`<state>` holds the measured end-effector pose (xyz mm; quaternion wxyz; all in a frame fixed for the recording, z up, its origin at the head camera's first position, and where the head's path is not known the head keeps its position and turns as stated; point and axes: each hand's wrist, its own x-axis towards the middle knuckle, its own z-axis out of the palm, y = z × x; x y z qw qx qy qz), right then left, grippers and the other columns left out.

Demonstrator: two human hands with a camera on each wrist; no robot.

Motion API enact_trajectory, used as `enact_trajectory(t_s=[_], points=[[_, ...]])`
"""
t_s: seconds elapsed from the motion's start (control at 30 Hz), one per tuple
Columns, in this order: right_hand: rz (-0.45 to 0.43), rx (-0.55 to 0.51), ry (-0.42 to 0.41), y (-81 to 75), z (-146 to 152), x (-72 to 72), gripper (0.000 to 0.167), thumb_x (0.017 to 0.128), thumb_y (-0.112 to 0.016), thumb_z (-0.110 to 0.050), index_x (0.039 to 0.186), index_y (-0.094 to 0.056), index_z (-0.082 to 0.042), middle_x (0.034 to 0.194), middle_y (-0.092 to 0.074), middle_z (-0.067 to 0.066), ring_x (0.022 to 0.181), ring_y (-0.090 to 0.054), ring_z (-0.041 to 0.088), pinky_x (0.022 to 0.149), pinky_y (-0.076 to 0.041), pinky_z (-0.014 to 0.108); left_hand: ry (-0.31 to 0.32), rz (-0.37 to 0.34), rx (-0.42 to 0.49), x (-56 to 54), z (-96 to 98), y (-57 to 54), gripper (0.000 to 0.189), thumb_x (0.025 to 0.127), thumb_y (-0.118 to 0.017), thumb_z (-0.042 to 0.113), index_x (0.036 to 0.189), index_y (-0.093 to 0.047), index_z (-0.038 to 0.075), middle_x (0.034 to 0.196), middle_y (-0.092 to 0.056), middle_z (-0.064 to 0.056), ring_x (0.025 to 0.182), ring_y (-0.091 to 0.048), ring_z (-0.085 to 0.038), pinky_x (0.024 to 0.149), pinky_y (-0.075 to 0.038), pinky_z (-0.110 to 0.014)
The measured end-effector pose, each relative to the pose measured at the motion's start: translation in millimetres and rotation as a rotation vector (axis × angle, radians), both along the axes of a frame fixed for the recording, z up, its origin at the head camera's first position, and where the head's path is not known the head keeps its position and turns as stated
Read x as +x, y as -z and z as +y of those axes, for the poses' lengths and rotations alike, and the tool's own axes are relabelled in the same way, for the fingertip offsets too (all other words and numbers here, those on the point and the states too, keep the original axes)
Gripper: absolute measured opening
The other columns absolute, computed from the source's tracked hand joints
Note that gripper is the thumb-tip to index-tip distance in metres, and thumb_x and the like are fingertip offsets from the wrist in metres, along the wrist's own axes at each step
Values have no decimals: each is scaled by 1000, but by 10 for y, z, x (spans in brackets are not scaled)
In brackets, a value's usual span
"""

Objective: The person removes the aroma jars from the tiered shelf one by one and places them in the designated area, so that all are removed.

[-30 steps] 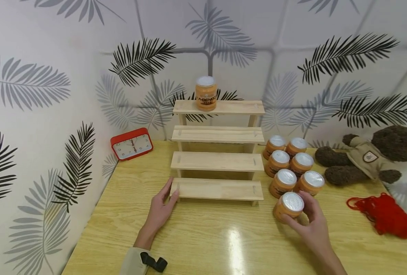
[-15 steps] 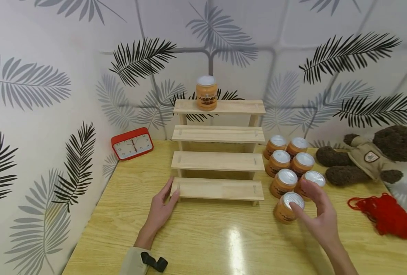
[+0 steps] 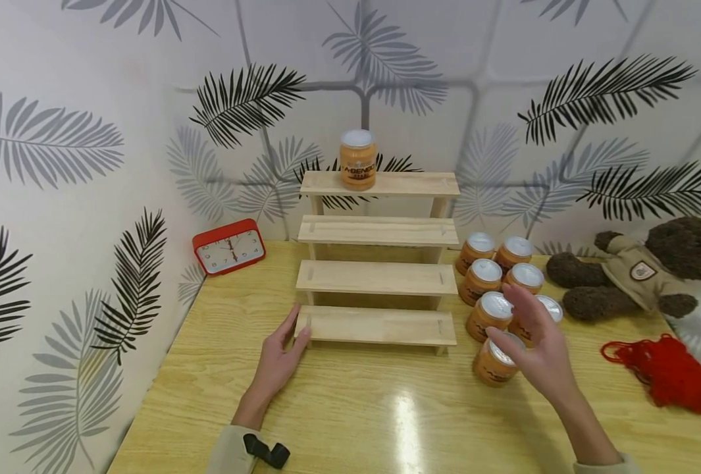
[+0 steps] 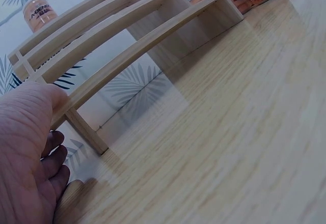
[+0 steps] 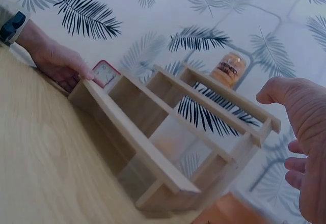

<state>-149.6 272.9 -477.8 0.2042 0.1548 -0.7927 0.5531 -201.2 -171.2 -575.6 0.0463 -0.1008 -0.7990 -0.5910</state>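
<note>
A stepped wooden shelf (image 3: pixel 376 276) stands mid-table. My left hand (image 3: pixel 280 355) grips the left end of its lowest step; in the left wrist view the thumb lies over the board and the fingers are curled beside its leg. One orange jar (image 3: pixel 358 161) with a pale lid stands on the top step, left of the middle. Right of the shelf, several like jars stand in two rows, with a front jar (image 3: pixel 492 370) nearest me. My right hand (image 3: pixel 540 352) hovers over the front jars, thumb and fingers apart, holding nothing; it partly hides them.
A red clock (image 3: pixel 229 247) stands at the back left. A brown stuffed bear (image 3: pixel 634 276) lies at the back right, with a bundle of red yarn (image 3: pixel 673 375) in front of it. A patterned wall covering (image 3: pixel 267 39) closes off the back and left.
My right hand has let go of the front jar, drawn off to the right, then come up and back left above the jars. The left hand has stayed on the shelf.
</note>
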Motion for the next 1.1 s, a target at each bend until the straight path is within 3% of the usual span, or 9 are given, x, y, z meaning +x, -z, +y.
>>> enact_trajectory(t_s=[0.1, 0.27, 0.43, 0.53, 0.63, 0.77, 0.93, 1.1], points=[[-13, 20, -64, -98, -63, -118, 88, 86, -73, 19, 162, -38, -9, 158, -49, -2, 143, -46, 9, 112, -40, 17, -2, 5, 5, 3, 0, -7, 64, 108, -61, 27, 163, -36, 7, 164, -39, -9, 151, -37, -22, 120, -32, -30], [-13, 75, -181, -301, -168, -368, 95, 87, -72, 17, 166, -29, -15, 163, -42, 2, 146, -43, 6, 113, -38, 15, 10, 17, 22, -21, 1, 2, 64, 108, -61, 26, 163, -35, 6, 165, -38, -11, 151, -37, -22, 120, -32, -27], [-93, 115, -244, -519, -272, -608, 94, 95, -72, 4, 168, -22, -27, 169, -32, 8, 153, -35, 23, 115, -36, 15, 17, 18, 34, -29, -3, 20, 64, 108, -61, 26, 163, -35, 7, 165, -38, -12, 151, -36, -20, 121, -31, -35], [-135, 92, -268, -640, -361, -760, 91, 98, -71, -1, 168, -21, -29, 170, -29, 9, 154, -31, 32, 119, -34, 21, 14, 14, 31, -26, -7, 29, 64, 108, -61, 28, 163, -35, 7, 166, -37, -11, 151, -36, -19, 120, -31, -31], [-131, 64, -299, -731, -466, -920, 91, 98, -71, 0, 169, -20, -27, 171, -28, 11, 155, -29, 35, 124, -32, 38, 12, 12, 29, -21, -12, 34, 64, 108, -61, 28, 163, -35, 8, 166, -37, -9, 151, -36, -18, 120, -31, -29], [-105, 67, -314, -833, -626, -1134, 91, 97, -73, -3, 169, -21, -20, 170, -28, 13, 155, -29, 36, 124, -28, 57, 14, 11, 28, -8, -18, 34, 64, 108, -61, 26, 163, -35, 7, 165, -38, -10, 151, -36, -18, 120, -31, -33], [-108, 60, -293, -961, -797, -1377, 91, 96, -76, -9, 168, -21, -16, 170, -29, 14, 155, -30, 31, 126, -26, 53, 21, 28, 25, -10, -20, 38, 63, 109, -60, 25, 163, -34, 6, 165, -38, -11, 151, -36, -20, 121, -31, -37], [-100, 89, -252, -1074, -929, -1627, 91, 94, -78, -12, 167, -23, -12, 169, -32, 11, 154, -32, 31, 126, -27, 50, 22, 36, 23, -21, -26, 44, 63, 108, -61, 24, 163, -35, 5, 164, -39, -9, 150, -37, -19, 119, -32, -26]])
